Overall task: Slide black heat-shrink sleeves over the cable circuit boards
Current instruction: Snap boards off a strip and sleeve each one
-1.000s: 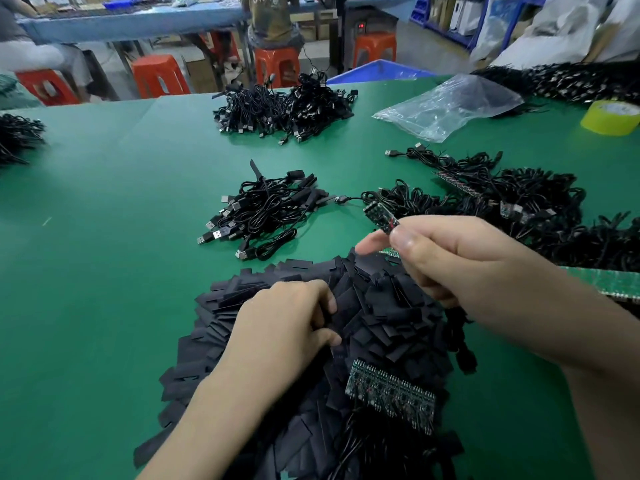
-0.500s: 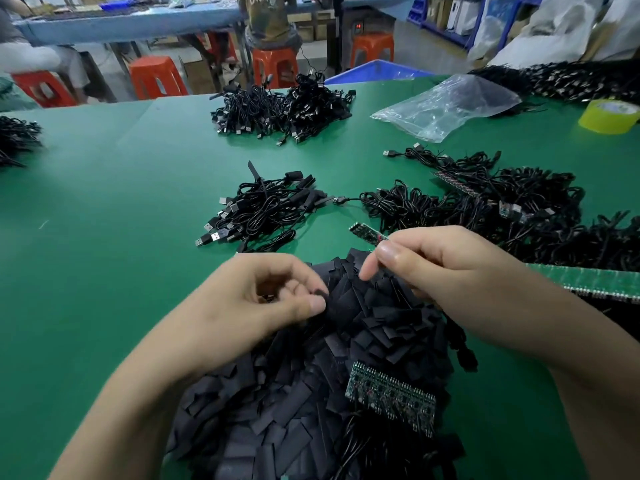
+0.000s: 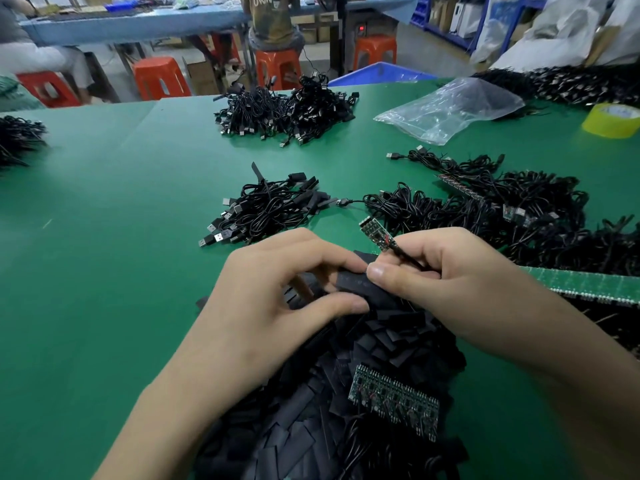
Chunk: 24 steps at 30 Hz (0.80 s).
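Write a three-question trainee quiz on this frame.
1. True or false: the board is already inside the sleeve that the left hand pinches.
2. What does the right hand grip? A) scissors B) cable C) pen
3. Fill in: the tape roll is ___ in colour.
Key: 1 false; 2 B; 3 yellow.

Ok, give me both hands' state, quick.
Left hand: pinching a black heat-shrink sleeve.
Right hand: gripping a cable behind its circuit board.

one tape roll [image 3: 611, 120], one plastic bag [image 3: 450, 109], one heap of sleeves [image 3: 304, 441]
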Tool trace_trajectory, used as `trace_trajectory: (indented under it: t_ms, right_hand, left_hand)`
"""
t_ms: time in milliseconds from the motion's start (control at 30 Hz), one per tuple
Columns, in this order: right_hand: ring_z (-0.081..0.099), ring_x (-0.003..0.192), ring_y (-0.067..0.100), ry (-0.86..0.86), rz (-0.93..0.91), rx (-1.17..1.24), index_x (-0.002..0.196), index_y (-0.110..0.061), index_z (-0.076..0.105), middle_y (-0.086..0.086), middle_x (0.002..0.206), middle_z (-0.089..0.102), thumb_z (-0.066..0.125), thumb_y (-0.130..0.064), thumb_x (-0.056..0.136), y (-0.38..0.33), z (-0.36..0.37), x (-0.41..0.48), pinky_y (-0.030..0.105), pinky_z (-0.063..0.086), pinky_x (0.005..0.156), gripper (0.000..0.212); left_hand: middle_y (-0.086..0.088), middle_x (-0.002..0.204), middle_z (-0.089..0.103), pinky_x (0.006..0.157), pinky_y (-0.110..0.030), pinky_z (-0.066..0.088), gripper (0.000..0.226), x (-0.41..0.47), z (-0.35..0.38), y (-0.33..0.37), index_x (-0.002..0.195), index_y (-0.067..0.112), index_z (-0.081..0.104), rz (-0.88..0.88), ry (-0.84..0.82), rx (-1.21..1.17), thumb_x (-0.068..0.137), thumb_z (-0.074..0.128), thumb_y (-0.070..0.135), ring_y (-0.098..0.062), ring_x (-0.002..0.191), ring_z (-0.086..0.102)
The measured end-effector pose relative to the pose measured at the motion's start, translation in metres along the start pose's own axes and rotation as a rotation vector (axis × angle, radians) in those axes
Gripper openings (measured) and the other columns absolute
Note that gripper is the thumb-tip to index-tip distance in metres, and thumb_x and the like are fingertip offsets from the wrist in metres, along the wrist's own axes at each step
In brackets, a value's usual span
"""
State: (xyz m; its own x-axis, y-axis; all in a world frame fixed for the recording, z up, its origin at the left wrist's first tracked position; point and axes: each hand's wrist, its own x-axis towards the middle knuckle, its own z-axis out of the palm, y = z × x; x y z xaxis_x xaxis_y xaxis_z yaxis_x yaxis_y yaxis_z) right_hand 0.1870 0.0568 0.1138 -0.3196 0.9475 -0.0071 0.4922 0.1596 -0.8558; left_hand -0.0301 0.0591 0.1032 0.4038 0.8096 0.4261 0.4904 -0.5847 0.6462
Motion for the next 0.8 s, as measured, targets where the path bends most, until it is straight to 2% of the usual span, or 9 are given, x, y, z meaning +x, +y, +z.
trace_trajectory:
  t_ms: [100, 167, 233, 300, 400, 467, 567, 700, 800]
  right_hand:
    - [0.035, 0.053, 0.009, -0.017, -0.012, -0.01, 0.083, -0.008, 0.065, -0.004, 0.061, 0.038, 0.062, -0.041, 0.096, 0.0, 0.001, 0.001, 0.024, 0.029, 0.05, 0.035]
    - [0.041, 0.055, 0.017, -0.028, -0.021, -0.004, 0.084, -0.008, 0.065, 0.004, 0.063, 0.046, 0.058, -0.05, 0.099, 0.0, 0.004, 0.002, 0.039, 0.034, 0.053, 0.044]
    - [0.051, 0.058, 0.027, -0.006, -0.008, 0.028, 0.088, -0.017, 0.07, 0.015, 0.067, 0.056, 0.045, -0.062, 0.096, -0.002, 0.005, 0.003, 0.048, 0.044, 0.058, 0.052]
    - [0.046, 0.056, 0.024, 0.041, 0.016, 0.037, 0.089, -0.026, 0.072, 0.013, 0.064, 0.044, 0.034, -0.067, 0.095, -0.002, 0.0, 0.002, 0.044, 0.041, 0.061, 0.056]
    - [0.037, 0.054, 0.019, 0.01, 0.021, -0.036, 0.083, -0.027, 0.072, 0.003, 0.061, 0.035, 0.03, -0.068, 0.095, 0.0, -0.01, -0.002, 0.039, 0.036, 0.058, 0.059]
    - [0.037, 0.053, 0.019, -0.074, -0.003, -0.076, 0.079, -0.026, 0.071, 0.003, 0.059, 0.036, 0.032, -0.068, 0.095, -0.001, -0.013, -0.004, 0.035, 0.036, 0.057, 0.06]
    - [0.036, 0.046, 0.006, -0.178, -0.101, -0.072, 0.071, -0.024, 0.069, -0.008, 0.052, 0.037, 0.038, -0.059, 0.099, -0.004, -0.014, -0.004, 0.016, 0.033, 0.051, 0.054]
    - [0.035, 0.045, 0.008, -0.237, -0.123, -0.06, 0.07, -0.026, 0.071, -0.002, 0.051, 0.034, 0.04, -0.063, 0.097, -0.003, -0.014, -0.005, 0.014, 0.031, 0.049, 0.055]
    - [0.034, 0.046, 0.02, -0.247, -0.115, -0.04, 0.071, -0.027, 0.074, 0.013, 0.053, 0.035, 0.041, -0.066, 0.095, -0.004, -0.014, -0.005, 0.017, 0.029, 0.048, 0.056]
  left_hand:
    - [0.009, 0.089, 0.069, 0.072, -0.024, 0.053, 0.02, 0.001, -0.001, 0.0, 0.095, 0.03, 0.077, 0.014, 0.017, 0.003, 0.076, 0.083, 0.036, -0.012, 0.086, 0.066]
    - [0.008, 0.089, 0.07, 0.072, -0.027, 0.054, 0.02, 0.001, -0.001, -0.002, 0.092, 0.031, 0.075, -0.014, 0.016, -0.04, 0.074, 0.083, 0.035, -0.015, 0.088, 0.067]
    - [0.007, 0.089, 0.072, 0.072, -0.03, 0.055, 0.02, 0.001, -0.003, -0.003, 0.09, 0.03, 0.075, -0.066, 0.038, -0.102, 0.072, 0.084, 0.032, -0.016, 0.087, 0.068]
    - [0.008, 0.088, 0.073, 0.073, -0.03, 0.056, 0.022, 0.001, -0.005, -0.006, 0.089, 0.031, 0.075, -0.118, 0.098, -0.136, 0.071, 0.087, 0.031, -0.013, 0.082, 0.069]
    - [0.005, 0.085, 0.074, 0.071, -0.024, 0.056, 0.019, 0.001, -0.01, -0.01, 0.086, 0.033, 0.077, -0.187, 0.178, -0.211, 0.069, 0.086, 0.03, -0.008, 0.075, 0.068]
    - [0.0, 0.084, 0.074, 0.068, -0.025, 0.055, 0.019, 0.001, -0.012, -0.011, 0.086, 0.033, 0.077, -0.216, 0.205, -0.258, 0.069, 0.084, 0.029, -0.017, 0.073, 0.068]
    - [-0.006, 0.084, 0.074, 0.066, -0.033, 0.057, 0.02, 0.0, -0.013, -0.012, 0.087, 0.034, 0.078, -0.23, 0.218, -0.293, 0.069, 0.086, 0.032, -0.031, 0.072, 0.069]
    - [0.002, 0.082, 0.075, 0.064, -0.024, 0.053, 0.022, 0.0, -0.012, -0.013, 0.086, 0.036, 0.077, -0.207, 0.201, -0.318, 0.066, 0.083, 0.042, -0.012, 0.067, 0.065]
    - [0.007, 0.081, 0.074, 0.063, -0.018, 0.049, 0.02, 0.0, -0.012, -0.012, 0.086, 0.035, 0.077, -0.191, 0.183, -0.347, 0.067, 0.081, 0.041, -0.004, 0.067, 0.063]
